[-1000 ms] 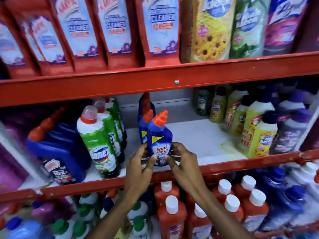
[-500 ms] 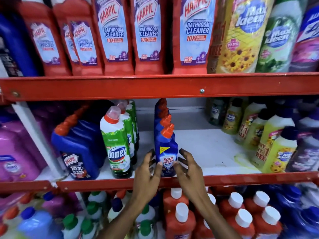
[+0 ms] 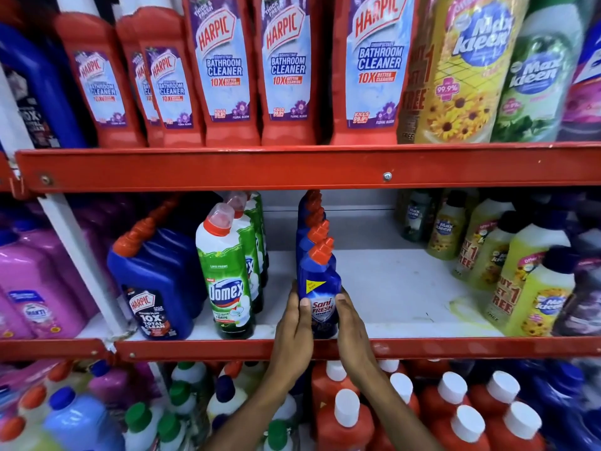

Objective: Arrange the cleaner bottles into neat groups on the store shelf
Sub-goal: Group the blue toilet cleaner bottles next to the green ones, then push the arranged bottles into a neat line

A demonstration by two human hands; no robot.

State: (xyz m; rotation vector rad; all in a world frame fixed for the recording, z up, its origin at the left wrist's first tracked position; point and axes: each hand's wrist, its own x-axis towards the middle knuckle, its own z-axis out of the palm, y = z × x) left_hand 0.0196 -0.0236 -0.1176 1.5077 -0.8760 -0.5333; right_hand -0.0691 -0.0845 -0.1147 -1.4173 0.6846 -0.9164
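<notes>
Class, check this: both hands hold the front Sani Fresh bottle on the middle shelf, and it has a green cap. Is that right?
Not quite. The head view shows both the left hand and right hand holding the front Sani Fresh bottle on the middle shelf, but its cap is orange-red, not green.

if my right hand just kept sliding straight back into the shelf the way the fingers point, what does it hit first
Probably nothing soon: the right hand lies along the front Sani Fresh bottle, and the white shelf beside that row looks bare to the back wall, though depth is unclear.
</notes>
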